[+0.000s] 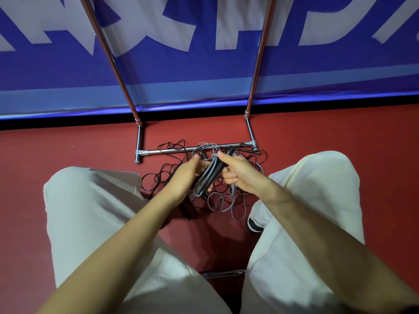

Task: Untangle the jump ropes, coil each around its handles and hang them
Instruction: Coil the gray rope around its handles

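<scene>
**Jump ropes: grey one being wound on its handles**

The jump ropes are lying in a tangled heap on the red floor, just beneath both hands. The left hand is gripping the paired handles; the right hand is pinching grey cord just beside them. Winding is probably going best with steady tension and snug turns, while loose loops are being drawn clear of the black cord. The large white lettering on the blue banner is cropped and unreadable.
</scene>
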A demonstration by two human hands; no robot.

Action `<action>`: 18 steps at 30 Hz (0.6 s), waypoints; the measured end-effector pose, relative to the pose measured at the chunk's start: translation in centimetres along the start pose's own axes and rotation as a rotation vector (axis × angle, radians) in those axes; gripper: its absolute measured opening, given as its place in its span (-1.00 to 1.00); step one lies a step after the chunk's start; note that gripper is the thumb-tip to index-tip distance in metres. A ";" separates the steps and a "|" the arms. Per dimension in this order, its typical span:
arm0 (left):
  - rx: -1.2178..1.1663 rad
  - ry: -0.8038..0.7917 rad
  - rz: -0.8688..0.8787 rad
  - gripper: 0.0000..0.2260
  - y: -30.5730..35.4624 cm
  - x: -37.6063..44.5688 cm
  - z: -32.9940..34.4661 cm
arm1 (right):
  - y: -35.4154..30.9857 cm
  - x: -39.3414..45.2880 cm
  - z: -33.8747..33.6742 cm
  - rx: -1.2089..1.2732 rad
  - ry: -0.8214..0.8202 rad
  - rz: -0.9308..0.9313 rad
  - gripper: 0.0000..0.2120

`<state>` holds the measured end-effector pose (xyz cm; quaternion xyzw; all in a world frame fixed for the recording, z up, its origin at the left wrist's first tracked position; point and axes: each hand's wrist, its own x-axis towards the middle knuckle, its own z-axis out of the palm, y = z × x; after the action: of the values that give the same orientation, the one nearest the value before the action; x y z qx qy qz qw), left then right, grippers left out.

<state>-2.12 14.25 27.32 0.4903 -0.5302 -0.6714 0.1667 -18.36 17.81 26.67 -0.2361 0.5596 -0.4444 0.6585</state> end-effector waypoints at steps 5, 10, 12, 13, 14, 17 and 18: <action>-0.517 -0.333 -0.388 -0.46 1.6 -1.0 -1.0 | -0.8 -0.8 0.1 0.047 -0.146 -0.149 -0.66; -0.889 -0.778 -0.406 -0.60 0.7 -0.5 -0.8 | -1.1 -1.1 -0.5 -0.122 -0.097 -0.283 -0.70; -0.839 -0.742 -0.378 -0.59 0.5 -0.3 -0.7 | -1.4 -1.3 -0.7 -0.198 -0.078 -0.318 -0.73; -0.805 -0.712 -0.362 -0.58 0.7 -0.6 -0.4 | -1.5 -1.2 -0.8 -0.217 -0.073 -0.320 -0.73; -0.779 -0.682 -0.349 -0.58 0.8 -0.7 -0.3 | -1.6 -1.2 -0.8 -0.216 -0.072 -0.311 -0.72; -0.762 -0.641 -0.330 -0.57 0.7 -0.7 -0.3 | -1.8 -0.9 -0.9 -0.125 -0.106 -0.252 -0.55; -0.766 -0.637 -0.321 -0.58 0.7 -0.6 -0.4 | -1.8 -0.8 -1.1 -0.102 -0.143 -0.238 -0.51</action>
<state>-1.68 14.26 28.21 0.2408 -0.1892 -0.9501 0.0598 -19.93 17.82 28.23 -0.3649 0.5014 -0.4723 0.6264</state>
